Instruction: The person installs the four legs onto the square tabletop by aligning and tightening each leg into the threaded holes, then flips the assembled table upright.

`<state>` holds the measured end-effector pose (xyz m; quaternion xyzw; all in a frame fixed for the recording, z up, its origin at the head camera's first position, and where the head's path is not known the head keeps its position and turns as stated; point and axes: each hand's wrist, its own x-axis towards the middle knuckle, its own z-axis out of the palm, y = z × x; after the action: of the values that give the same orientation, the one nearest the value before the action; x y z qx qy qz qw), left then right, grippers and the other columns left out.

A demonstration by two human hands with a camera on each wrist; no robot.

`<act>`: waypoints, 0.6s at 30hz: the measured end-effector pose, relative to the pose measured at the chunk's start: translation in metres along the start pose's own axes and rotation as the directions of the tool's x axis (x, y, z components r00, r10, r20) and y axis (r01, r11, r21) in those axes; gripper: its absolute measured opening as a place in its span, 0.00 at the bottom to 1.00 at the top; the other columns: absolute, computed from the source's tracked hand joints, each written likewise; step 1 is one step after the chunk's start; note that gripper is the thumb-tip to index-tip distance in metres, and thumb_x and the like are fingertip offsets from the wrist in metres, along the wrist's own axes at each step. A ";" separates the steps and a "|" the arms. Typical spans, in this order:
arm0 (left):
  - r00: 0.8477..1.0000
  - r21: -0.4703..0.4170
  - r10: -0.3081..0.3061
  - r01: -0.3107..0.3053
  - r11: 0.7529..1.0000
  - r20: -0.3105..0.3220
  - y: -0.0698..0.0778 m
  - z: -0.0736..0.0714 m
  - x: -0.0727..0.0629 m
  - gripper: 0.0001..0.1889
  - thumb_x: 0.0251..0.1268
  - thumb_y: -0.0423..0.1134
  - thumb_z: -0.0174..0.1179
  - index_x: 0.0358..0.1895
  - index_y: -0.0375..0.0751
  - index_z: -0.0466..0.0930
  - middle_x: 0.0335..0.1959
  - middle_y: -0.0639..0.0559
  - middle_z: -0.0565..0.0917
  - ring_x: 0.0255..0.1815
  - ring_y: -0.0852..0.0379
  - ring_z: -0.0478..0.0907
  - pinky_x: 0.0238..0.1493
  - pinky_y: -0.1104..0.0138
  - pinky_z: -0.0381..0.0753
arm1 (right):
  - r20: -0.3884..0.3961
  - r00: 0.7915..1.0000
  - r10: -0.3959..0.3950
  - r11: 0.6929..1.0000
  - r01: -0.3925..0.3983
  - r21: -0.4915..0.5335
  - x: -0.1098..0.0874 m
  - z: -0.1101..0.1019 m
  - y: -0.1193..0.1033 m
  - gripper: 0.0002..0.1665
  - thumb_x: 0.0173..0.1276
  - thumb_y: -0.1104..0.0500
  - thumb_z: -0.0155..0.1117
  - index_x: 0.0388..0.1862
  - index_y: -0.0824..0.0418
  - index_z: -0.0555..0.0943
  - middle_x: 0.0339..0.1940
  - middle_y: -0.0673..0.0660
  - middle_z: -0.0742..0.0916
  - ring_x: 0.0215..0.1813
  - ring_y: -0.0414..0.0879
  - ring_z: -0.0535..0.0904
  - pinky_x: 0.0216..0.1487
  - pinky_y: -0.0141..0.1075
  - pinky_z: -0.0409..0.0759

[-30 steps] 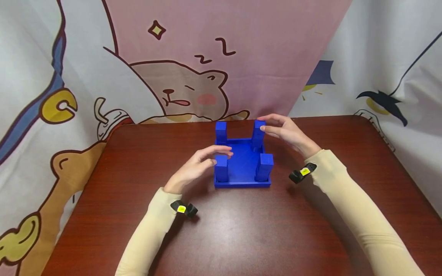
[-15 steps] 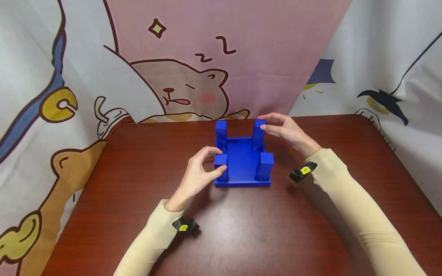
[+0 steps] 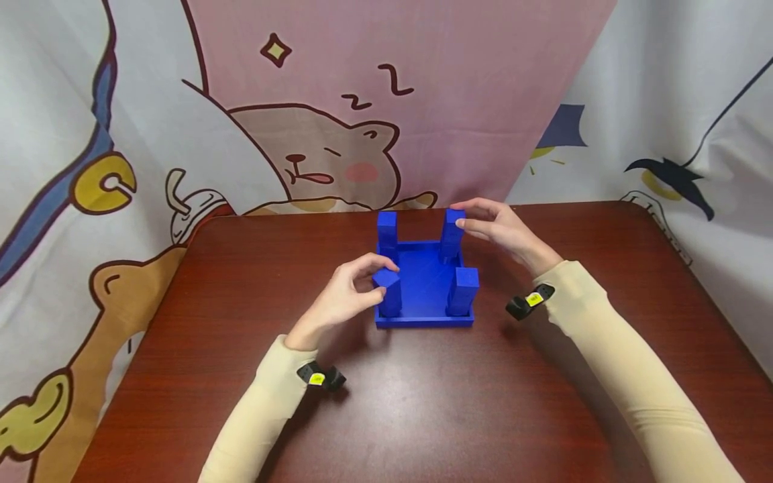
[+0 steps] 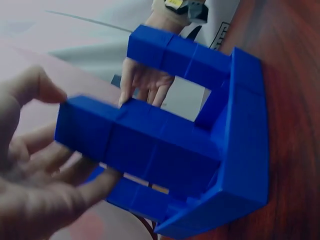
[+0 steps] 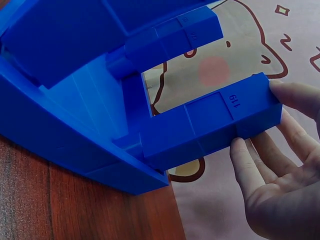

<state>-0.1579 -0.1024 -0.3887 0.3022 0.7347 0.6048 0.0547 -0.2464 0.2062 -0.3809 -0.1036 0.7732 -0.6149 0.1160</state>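
Note:
A blue square tray-like base [image 3: 424, 323] with a low rim sits on the table, and a blue square post rises at each corner. My left hand [image 3: 331, 300] pinches the near-left post [image 3: 391, 302] by its top, thumb on one side and fingers on the other. That post stands turned, one of its edges facing forward. My right hand [image 3: 506, 231] holds the top of the far-right post [image 3: 450, 243] between thumb and fingers. In the right wrist view this post [image 5: 210, 122] bears the digits 119. The near-right post [image 3: 461, 295] and far-left post [image 3: 387, 231] stand untouched.
The brown wooden table [image 3: 423, 416] extends around the base. Behind it hangs a printed cloth [image 3: 471, 87] with a sleeping bear, meeting the table's far edge. Black bands with yellow labels sit at both wrists.
My left hand has come onto the near-left post, and the post has turned about its upright axis. My right hand has stayed at the far-right post.

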 end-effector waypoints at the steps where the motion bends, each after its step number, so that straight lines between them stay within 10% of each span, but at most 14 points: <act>1: 1.000 -0.025 0.003 -0.002 1.000 0.031 -0.002 -0.002 0.002 0.19 0.55 0.19 0.56 0.51 0.32 0.78 0.49 0.40 0.81 0.41 0.53 0.78 0.41 0.69 0.76 | -0.001 1.000 0.002 1.000 -0.002 0.000 0.000 0.000 0.000 0.26 0.68 0.55 0.65 0.62 0.62 0.76 0.62 0.60 0.77 0.61 0.54 0.74 0.61 0.49 0.70; 9: 0.959 -0.101 0.056 -0.029 0.994 0.276 -0.017 -0.018 0.019 0.20 0.56 0.21 0.48 0.51 0.36 0.80 0.49 0.45 0.83 0.54 0.50 0.75 0.56 0.46 0.68 | -0.007 1.000 0.012 1.000 -0.012 -0.023 0.000 -0.001 0.002 0.26 0.67 0.53 0.66 0.62 0.61 0.76 0.62 0.60 0.77 0.62 0.55 0.73 0.62 0.51 0.69; 18: 0.933 -0.169 0.076 -0.017 0.986 0.352 -0.022 -0.021 0.023 0.20 0.56 0.27 0.46 0.50 0.33 0.81 0.50 0.42 0.82 0.57 0.47 0.72 0.54 0.57 0.69 | -0.005 1.000 0.015 1.000 -0.015 -0.019 0.001 -0.001 0.002 0.25 0.68 0.54 0.65 0.62 0.60 0.75 0.63 0.60 0.77 0.62 0.56 0.73 0.62 0.52 0.69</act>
<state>-0.1945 -0.1107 -0.3965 0.4189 0.6533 0.5989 0.1975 -0.2473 0.2071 -0.3832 -0.0976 0.7799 -0.6069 0.1178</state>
